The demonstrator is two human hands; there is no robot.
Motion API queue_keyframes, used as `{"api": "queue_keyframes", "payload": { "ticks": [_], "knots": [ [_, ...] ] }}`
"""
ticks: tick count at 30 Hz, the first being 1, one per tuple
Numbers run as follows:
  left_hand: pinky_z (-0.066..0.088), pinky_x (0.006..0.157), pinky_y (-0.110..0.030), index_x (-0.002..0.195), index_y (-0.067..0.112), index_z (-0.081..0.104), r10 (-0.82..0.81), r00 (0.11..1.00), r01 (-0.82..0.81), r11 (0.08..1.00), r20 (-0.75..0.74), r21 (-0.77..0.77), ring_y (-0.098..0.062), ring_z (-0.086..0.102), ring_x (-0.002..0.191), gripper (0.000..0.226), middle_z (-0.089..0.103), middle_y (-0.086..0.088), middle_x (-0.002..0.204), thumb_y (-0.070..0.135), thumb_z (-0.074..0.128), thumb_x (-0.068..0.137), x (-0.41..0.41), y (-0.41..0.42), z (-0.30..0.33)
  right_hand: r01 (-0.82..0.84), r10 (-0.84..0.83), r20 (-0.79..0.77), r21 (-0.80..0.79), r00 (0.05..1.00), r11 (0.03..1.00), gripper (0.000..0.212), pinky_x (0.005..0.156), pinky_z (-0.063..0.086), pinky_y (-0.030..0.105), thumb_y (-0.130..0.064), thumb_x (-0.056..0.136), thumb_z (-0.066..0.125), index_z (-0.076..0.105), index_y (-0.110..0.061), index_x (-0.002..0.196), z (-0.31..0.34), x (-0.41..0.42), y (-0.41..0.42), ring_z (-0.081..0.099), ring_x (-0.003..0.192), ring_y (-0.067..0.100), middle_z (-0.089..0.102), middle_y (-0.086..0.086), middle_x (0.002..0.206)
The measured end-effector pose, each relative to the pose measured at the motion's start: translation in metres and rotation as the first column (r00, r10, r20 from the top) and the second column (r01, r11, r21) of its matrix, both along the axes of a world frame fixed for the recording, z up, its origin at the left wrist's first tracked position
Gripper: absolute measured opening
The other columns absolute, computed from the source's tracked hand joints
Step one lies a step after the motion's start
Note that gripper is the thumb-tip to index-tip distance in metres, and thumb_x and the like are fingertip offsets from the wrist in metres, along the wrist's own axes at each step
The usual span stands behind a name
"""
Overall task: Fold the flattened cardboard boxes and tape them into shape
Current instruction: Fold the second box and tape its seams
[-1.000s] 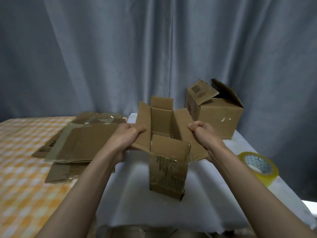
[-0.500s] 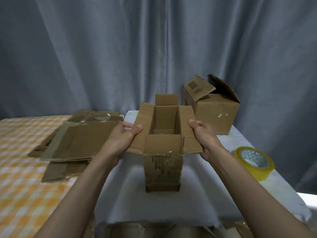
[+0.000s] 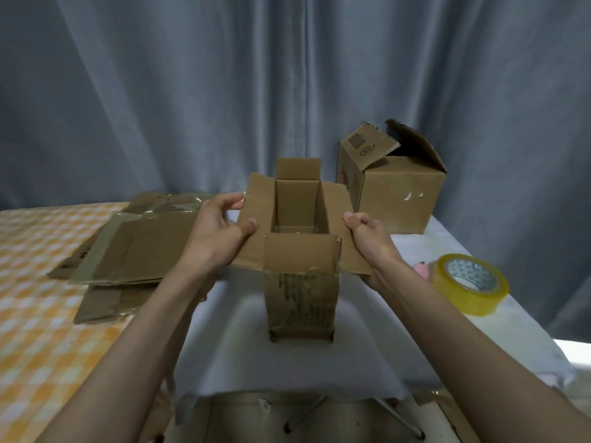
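**Narrow carton upright, both side flaps in hand**

Small cardboard box (image 3: 300,282) stands upright on the white-covered table (image 3: 319,362), centre of view, open end up. Long axis vertical; mouth is a narrow rectangle running away from the person. All four top flaps are spread: far flap up, near flap tipped toward the camera, the two long side flaps splayed outward left and right.

Left hand (image 3: 217,235) pinches the left side flap, thumb on the upper face near its inner edge, fingers curled over the outer edge. Right hand (image 3: 367,241) grips the right side flap the same way, thumb on top, fingers wrapped beneath. Each hand sits just outboard of its own flap, the box dead between them, neither nearer than the other.

Judgement: the flaps hinge along the long sides of the mouth, so closing means swinging both hands inward toward the centre line. The short near and far flaps likely need tucking first, or they will end up on top.

Tape roll (image 3: 470,282), yellowish, lies on the table to the right, near the right forearm, so the right hand reaches it sooner. Stack of flattened cardboard (image 3: 128,251) lies left, on the orange checked cloth (image 3: 32,314). A larger assembled box (image 3: 399,193), flaps loose, stands behind right.
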State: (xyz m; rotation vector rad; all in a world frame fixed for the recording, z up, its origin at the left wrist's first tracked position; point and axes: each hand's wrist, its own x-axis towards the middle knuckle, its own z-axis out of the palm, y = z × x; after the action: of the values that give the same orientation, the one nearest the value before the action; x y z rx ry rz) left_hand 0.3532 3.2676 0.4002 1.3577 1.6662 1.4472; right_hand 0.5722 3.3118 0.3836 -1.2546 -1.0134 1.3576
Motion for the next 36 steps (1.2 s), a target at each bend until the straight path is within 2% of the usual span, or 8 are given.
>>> {"api": "queue_keyframes", "payload": {
  "ticks": [4, 6, 11, 17, 22, 25, 30, 36],
  "knots": [
    [0.054, 0.066, -0.025, 0.132, 0.024, 0.054, -0.011, 0.997, 0.017, 0.997, -0.074, 0.081, -0.005, 0.059, 0.063, 0.053, 0.061, 0.007, 0.121, 0.004, 0.07, 0.085, 0.004, 0.001, -0.003, -0.007, 0.015, 0.224, -0.038, 0.975, 0.999, 0.027, 0.074, 0.054, 0.04, -0.033, 0.106, 0.045, 0.057, -0.009, 0.105, -0.028, -0.007, -0.003, 0.058, 0.082, 0.026, 0.06, 0.01, 0.087],
    [0.052, 0.065, -0.022, 0.133, 0.024, 0.054, 0.02, 0.989, -0.014, 0.999, -0.145, 0.048, 0.0, 0.06, 0.069, 0.053, 0.057, 0.004, 0.127, 0.006, 0.069, 0.085, 0.001, 0.002, -0.009, -0.014, 0.028, 0.287, -0.049, 0.958, 0.999, 0.029, 0.085, 0.054, 0.044, -0.033, 0.106, 0.044, 0.059, -0.008, 0.108, -0.036, -0.009, -0.004, 0.058, 0.088, 0.026, 0.061, 0.011, 0.094],
    [0.045, 0.105, -0.048, 0.132, 0.017, 0.057, 0.065, 0.978, -0.081, 0.994, -0.197, -0.074, -0.032, 0.058, 0.114, 0.048, 0.051, -0.008, 0.132, 0.008, 0.066, 0.086, -0.005, 0.004, -0.022, -0.104, 0.104, 0.284, -0.015, 0.953, 0.994, 0.025, 0.057, 0.051, 0.027, -0.036, 0.104, 0.049, 0.056, -0.014, 0.093, -0.021, -0.003, 0.006, 0.062, 0.073, 0.022, 0.065, 0.011, 0.091],
    [0.032, 0.098, -0.024, 0.137, 0.015, 0.051, 0.013, 0.9, -0.057, 0.994, -0.435, -0.089, -0.025, 0.046, 0.115, 0.049, 0.038, -0.001, 0.119, 0.016, 0.063, 0.089, 0.0, 0.005, -0.038, -0.062, 0.05, 0.377, 0.021, 0.925, 0.998, 0.036, 0.05, 0.047, 0.019, -0.038, 0.103, 0.05, 0.063, -0.005, 0.111, -0.026, 0.007, 0.011, 0.064, 0.074, 0.018, 0.067, 0.008, 0.091],
    [0.033, 0.092, -0.013, 0.136, 0.011, 0.054, -0.066, 0.799, 0.144, 0.986, -0.598, 0.083, -0.015, 0.056, 0.108, 0.046, 0.064, -0.002, 0.108, 0.003, 0.059, 0.092, 0.0, -0.005, -0.03, -0.042, 0.031, 0.372, 0.023, 0.928, 0.999, 0.032, 0.084, 0.056, 0.038, -0.038, 0.103, 0.049, 0.064, -0.011, 0.109, -0.031, 0.002, 0.013, 0.067, 0.093, 0.028, 0.069, 0.014, 0.105],
    [0.044, 0.083, -0.011, 0.135, 0.023, 0.056, -0.17, 0.829, 0.247, 0.966, -0.533, 0.075, 0.004, 0.062, 0.094, 0.042, 0.069, 0.014, 0.094, 0.037, 0.06, 0.096, -0.002, -0.014, -0.018, -0.031, 0.021, 0.387, 0.019, 0.922, 0.999, 0.031, 0.094, 0.054, 0.042, -0.038, 0.103, 0.048, 0.063, -0.012, 0.112, -0.03, 0.002, 0.015, 0.066, 0.101, 0.029, 0.068, 0.013, 0.109],
    [0.04, 0.086, -0.017, 0.136, 0.038, 0.048, -0.298, 0.784, 0.261, 0.954, -0.545, -0.147, 0.005, 0.053, 0.106, 0.096, 0.059, 0.022, 0.111, 0.089, 0.059, 0.055, 0.002, -0.02, -0.012, -0.004, -0.005, 0.362, 0.022, 0.932, 1.0, 0.028, 0.098, 0.052, 0.046, -0.037, 0.103, 0.048, 0.062, -0.013, 0.109, -0.027, -0.003, 0.017, 0.065, 0.104, 0.03, 0.068, 0.013, 0.112],
    [0.04, 0.11, -0.042, 0.153, 0.023, 0.029, -0.244, 0.715, 0.19, 0.97, -0.655, -0.154, -0.013, 0.042, 0.129, 0.105, 0.04, 0.007, 0.138, 0.065, 0.075, 0.068, 0.012, -0.013, -0.022, -0.014, -0.038, 0.42, 0.12, 0.907, 0.993, 0.032, 0.067, 0.051, 0.03, -0.037, 0.101, 0.051, 0.057, -0.014, 0.122, -0.018, -0.005, 0.017, 0.064, 0.09, 0.017, 0.065, 0.005, 0.108]
  ]
}}
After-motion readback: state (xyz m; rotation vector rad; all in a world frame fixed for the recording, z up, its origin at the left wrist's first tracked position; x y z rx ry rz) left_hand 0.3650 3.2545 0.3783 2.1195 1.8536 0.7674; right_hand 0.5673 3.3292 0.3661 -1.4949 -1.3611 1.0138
